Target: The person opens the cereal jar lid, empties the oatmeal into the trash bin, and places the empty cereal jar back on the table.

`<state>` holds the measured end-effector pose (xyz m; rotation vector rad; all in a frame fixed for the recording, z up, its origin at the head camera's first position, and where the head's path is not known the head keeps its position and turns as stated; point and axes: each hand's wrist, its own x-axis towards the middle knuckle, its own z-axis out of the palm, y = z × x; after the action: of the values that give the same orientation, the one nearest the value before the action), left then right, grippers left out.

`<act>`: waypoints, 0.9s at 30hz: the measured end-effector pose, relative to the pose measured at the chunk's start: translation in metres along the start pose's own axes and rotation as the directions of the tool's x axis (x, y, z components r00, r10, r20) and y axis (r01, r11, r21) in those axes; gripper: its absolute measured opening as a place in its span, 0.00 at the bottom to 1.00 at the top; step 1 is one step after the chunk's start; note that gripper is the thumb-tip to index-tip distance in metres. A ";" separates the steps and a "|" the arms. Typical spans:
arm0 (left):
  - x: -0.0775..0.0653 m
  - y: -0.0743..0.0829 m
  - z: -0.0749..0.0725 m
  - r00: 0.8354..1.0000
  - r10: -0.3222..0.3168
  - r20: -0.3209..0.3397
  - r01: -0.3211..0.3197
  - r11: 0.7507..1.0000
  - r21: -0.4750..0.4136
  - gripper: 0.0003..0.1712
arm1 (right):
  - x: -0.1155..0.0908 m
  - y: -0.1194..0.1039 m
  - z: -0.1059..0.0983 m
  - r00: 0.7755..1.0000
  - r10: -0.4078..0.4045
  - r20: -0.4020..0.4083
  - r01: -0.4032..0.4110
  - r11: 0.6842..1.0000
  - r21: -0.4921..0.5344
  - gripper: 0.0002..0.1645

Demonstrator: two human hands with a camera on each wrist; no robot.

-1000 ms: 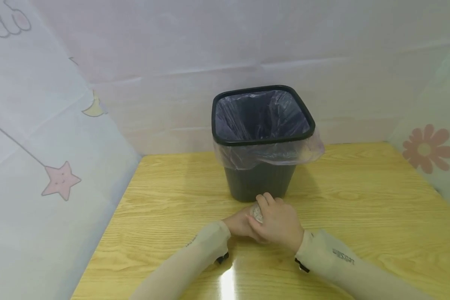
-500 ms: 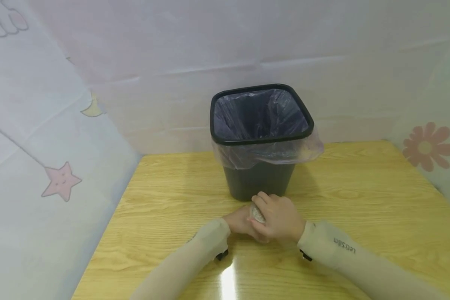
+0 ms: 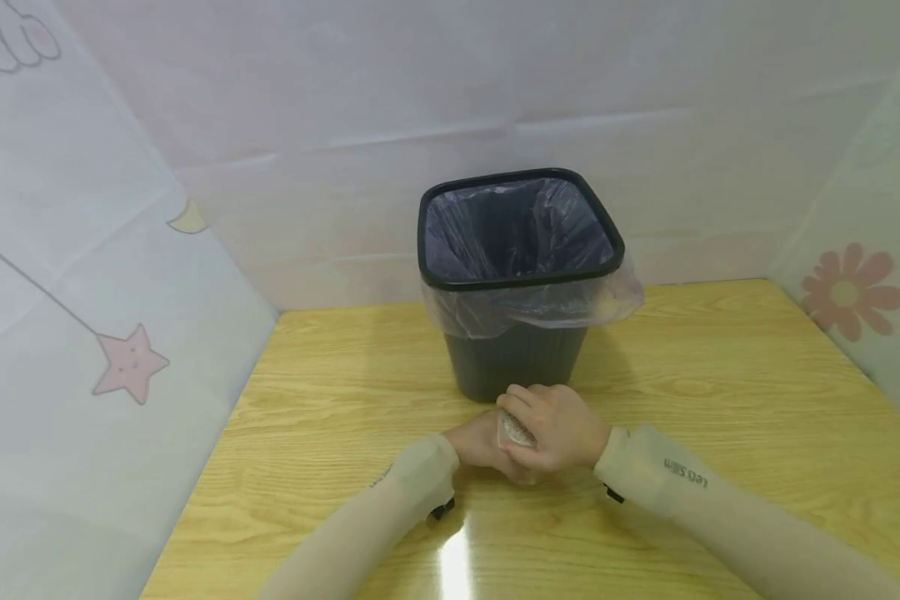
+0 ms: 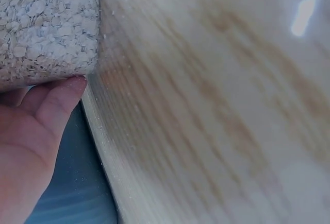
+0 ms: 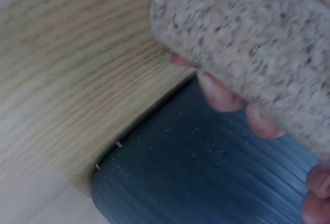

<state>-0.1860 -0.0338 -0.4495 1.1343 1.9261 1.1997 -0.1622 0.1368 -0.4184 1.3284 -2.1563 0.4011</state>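
Observation:
Both hands hold a clear container of pale, speckled flakes (image 3: 516, 431) low over the table, just in front of a dark bin. From the left side my left hand (image 3: 486, 443) grips it, and in the left wrist view the fingers (image 4: 56, 105) curl against its lower edge. My right hand (image 3: 558, 425) wraps over it from the right, covering much of it in the head view. In the right wrist view the container (image 5: 247, 38) slants across the top, with fingertips (image 5: 219, 92) along its lower side.
The dark bin (image 3: 513, 367), lined with a thin translucent bag (image 3: 532, 308), stands behind the hands. Small pale crumbs (image 5: 118, 144) show at its base. Wood-grain table (image 3: 345, 375) surrounds it, with pale printed sheets (image 3: 345, 208) at the back and sides.
Between the hands, the container has turned a little and shows a squarer end. The right hand's fingers have shifted slightly left over it; the left hand stays nearly in place.

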 end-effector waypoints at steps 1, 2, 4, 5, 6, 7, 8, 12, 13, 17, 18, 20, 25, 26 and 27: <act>-0.001 0.000 0.000 1.000 -0.009 0.002 0.009 1.000 -0.021 0.38 | 0.000 0.001 0.000 1.000 -0.014 0.004 0.014 1.000 0.015 0.33; -0.001 0.000 0.000 1.000 -0.013 0.004 0.013 0.999 -0.045 0.38 | 0.000 0.003 0.000 1.000 -0.025 0.007 0.025 0.999 0.028 0.33; -0.003 0.002 0.001 1.000 -0.020 -0.003 0.020 0.998 -0.061 0.38 | 0.000 0.004 0.001 0.999 -0.041 0.013 0.040 0.998 0.053 0.33; -0.003 0.003 0.001 1.000 -0.017 -0.009 0.016 0.999 -0.051 0.39 | 0.000 0.005 0.001 0.999 -0.045 0.020 0.043 0.997 0.059 0.33; -0.004 0.005 0.002 1.000 -0.014 -0.016 0.013 0.999 -0.037 0.39 | 0.000 0.005 0.001 0.999 -0.043 0.028 0.041 0.997 0.065 0.32; -0.006 0.008 0.002 1.000 -0.011 -0.023 0.011 1.000 -0.021 0.39 | 0.000 0.004 0.000 0.998 -0.037 0.041 0.034 0.997 0.067 0.32; -0.007 0.011 0.002 1.000 -0.008 -0.026 0.008 1.000 -0.010 0.39 | 0.000 0.003 -0.001 0.998 -0.025 0.056 0.021 0.998 0.067 0.30; -0.011 0.023 0.002 1.000 -0.006 -0.027 0.006 1.000 0.001 0.38 | 0.002 -0.008 -0.010 0.985 0.093 0.146 -0.099 0.994 0.034 0.25; -0.012 0.025 0.002 1.000 -0.005 -0.030 0.005 1.000 0.010 0.37 | 0.003 -0.013 -0.013 0.975 0.143 0.170 -0.148 0.989 0.017 0.25; -0.007 0.011 0.004 0.997 0.072 -0.041 -0.064 0.983 0.171 0.38 | 0.008 -0.037 -0.017 0.929 0.338 0.152 -0.318 0.937 -0.142 0.23; -0.006 0.007 0.005 0.994 0.101 -0.047 -0.087 0.969 0.232 0.39 | 0.009 -0.043 -0.016 0.920 0.374 0.117 -0.349 0.918 -0.186 0.23; -0.003 -0.001 0.006 0.987 0.153 -0.053 -0.129 0.941 0.314 0.40 | 0.012 -0.051 -0.012 0.916 0.402 0.012 -0.383 0.883 -0.272 0.21; -0.004 0.002 0.006 0.989 0.134 -0.069 -0.105 0.942 0.318 0.39 | 0.020 -0.057 -0.001 0.900 0.407 -0.156 -0.434 0.809 -0.396 0.18; -0.005 0.003 0.006 0.991 0.114 -0.072 -0.086 0.947 0.308 0.38 | 0.021 -0.057 0.000 0.897 0.415 -0.155 -0.440 0.798 -0.411 0.18; -0.006 0.003 0.006 0.992 0.097 -0.075 -0.071 0.952 0.299 0.37 | 0.021 -0.058 0.000 0.894 0.421 -0.150 -0.443 0.789 -0.425 0.19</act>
<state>-0.1769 -0.0356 -0.4489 1.3480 2.1997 1.0421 -0.1186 0.0946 -0.4081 0.5550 -2.3196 0.0844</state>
